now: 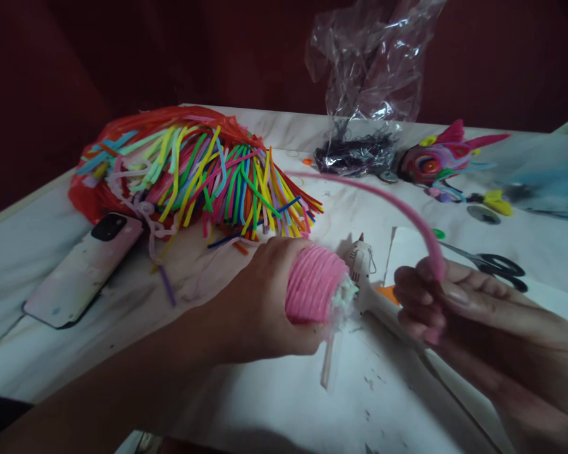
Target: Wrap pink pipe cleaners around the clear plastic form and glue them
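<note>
A big heap of colourful pipe cleaners lies at the back left of the white surface, spread out like a fan on a red plastic bag. The sticks are thin, fuzzy and bendy, in yellow, green, pink, orange and blue. A phone in a pale, shiny case lies flat just beside the heap, on the left. Further back stands a crinkly clear plastic bag with a dark tangle in its bottom. To its right rests a small colourful craft piece with pink points, and black-handled scissors lie near the right side. A white glue gun lies between the two hands, partly hidden behind them, and a thin clear glue stick pokes out below the left hand. The left hand has its grip closed around a pink wrapped roll, made of tight fuzzy rings, with white fluff showing at its end. The right hand has its grip pinched shut on a long pink pipe cleaner, which curves up and away over the surface toward the heap.
</note>
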{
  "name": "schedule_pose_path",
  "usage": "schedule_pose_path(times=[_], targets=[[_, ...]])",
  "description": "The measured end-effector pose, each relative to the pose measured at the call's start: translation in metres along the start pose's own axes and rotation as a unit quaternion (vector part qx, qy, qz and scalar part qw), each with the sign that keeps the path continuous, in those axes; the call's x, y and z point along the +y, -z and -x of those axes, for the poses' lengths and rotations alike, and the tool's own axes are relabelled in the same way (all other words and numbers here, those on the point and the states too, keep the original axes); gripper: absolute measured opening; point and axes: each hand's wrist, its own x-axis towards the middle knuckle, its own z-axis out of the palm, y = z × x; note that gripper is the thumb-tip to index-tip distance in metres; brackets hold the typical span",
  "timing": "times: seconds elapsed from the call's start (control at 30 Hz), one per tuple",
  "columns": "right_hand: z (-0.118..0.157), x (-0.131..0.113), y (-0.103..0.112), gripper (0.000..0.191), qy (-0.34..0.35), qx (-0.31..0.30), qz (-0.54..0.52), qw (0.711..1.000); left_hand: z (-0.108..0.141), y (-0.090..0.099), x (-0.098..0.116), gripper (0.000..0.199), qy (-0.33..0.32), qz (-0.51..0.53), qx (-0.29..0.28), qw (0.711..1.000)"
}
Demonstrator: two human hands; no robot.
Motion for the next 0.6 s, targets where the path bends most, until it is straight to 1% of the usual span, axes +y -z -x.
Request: schedule_pose_path(times=[0.1,0.17,0.27,0.33,0.4,0.47,0.6], targets=[[0.004,0.004,0.004,0.018,0.009,0.003,-0.038,0.999,-0.001,-0.002,-0.002,0.076,-0.005,-0.031,0.011,0.999],[0.005,0.005,0.004,0.021,0.017,-0.015,-0.043,0.999,-0.002,-0.002,-0.003,0.079,-0.010,-0.037,0.008,0.999],[0.003,0.005,0.002,0.031,0.032,-0.056,-0.039,0.997,-0.002,-0.001,-0.002,0.070,-0.018,-0.038,-0.006,0.999],[0.000,0.005,-0.001,0.037,0.047,-0.061,-0.013,0.997,-0.002,0.000,0.000,0.071,-0.021,-0.038,-0.001,0.999],[-0.002,0.007,-0.002,0.038,0.068,-0.053,0.028,0.996,-0.002,0.000,0.001,0.072,-0.017,-0.035,-0.004,0.999],[-0.003,0.010,-0.003,0.035,0.096,-0.037,0.068,0.992,-0.002,0.000,0.003,0.072,-0.013,-0.031,-0.016,0.999],[0.001,0.016,-0.008,0.025,0.132,0.029,0.130,0.982,0.000,-0.003,0.002,0.075,-0.023,-0.028,0.000,0.999]])
